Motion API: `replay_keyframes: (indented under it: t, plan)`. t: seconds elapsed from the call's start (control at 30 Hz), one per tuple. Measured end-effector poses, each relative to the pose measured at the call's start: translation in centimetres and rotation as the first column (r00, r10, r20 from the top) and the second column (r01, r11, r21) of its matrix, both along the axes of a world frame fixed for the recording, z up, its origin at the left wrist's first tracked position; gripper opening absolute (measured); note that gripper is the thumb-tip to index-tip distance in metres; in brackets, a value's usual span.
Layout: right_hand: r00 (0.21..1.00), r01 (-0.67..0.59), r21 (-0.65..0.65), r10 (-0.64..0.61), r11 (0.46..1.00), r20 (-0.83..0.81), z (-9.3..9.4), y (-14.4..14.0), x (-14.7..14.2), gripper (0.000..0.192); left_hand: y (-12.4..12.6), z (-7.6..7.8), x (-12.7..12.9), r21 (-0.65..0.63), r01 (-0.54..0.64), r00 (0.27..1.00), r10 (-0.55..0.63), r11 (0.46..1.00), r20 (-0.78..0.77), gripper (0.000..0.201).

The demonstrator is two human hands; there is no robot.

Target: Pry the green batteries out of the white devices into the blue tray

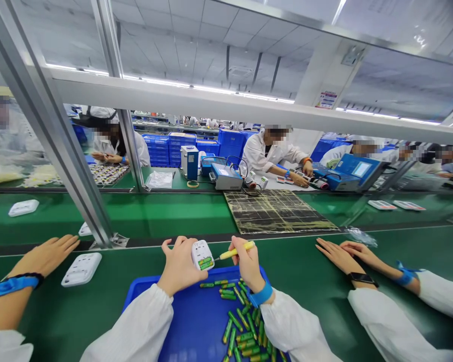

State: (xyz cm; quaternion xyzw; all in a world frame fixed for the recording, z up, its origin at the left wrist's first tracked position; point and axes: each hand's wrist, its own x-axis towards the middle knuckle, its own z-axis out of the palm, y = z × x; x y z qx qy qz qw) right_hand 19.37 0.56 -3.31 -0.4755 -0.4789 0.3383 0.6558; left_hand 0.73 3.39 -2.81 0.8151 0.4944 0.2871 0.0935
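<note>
My left hand (181, 266) grips a small white plastic device (201, 250) by its edges, with its battery side facing me. Two green batteries (206, 263) lie in the lower part of that device. In my right hand (248, 264) is a yellow-handled screwdriver (234, 251), its thin metal tip pointing left, close to the device's right edge; whether they touch I cannot tell. Below both hands, a blue tray (189, 327) holds many loose green batteries (245, 322), mostly on its right side.
A co-worker's hand (47, 259) lies at the left near another white device (81, 269); a co-worker's hands (343, 256) rest at the right. Beyond a metal post (60, 125) runs a green belt (166, 211) with a dark gridded mat (279, 211). People work opposite.
</note>
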Motion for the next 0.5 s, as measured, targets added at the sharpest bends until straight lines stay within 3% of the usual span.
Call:
replay_keyframes:
  t: [0.4, 0.5]
  plan:
    - [0.998, -0.031, -0.033, 0.029, 0.999, -0.064, -0.41, 0.41, 0.26, 0.042, -0.10, -0.22, 0.07, -0.040, 0.004, 1.000, -0.004, 0.999, -0.004, 0.065]
    - [0.978, -0.029, -0.089, 0.010, 0.996, -0.209, -0.72, 0.95, 0.53, 0.038, -0.15, -0.12, 0.01, -0.029, 0.019, 1.000, -0.018, 0.999, 0.023, 0.065]
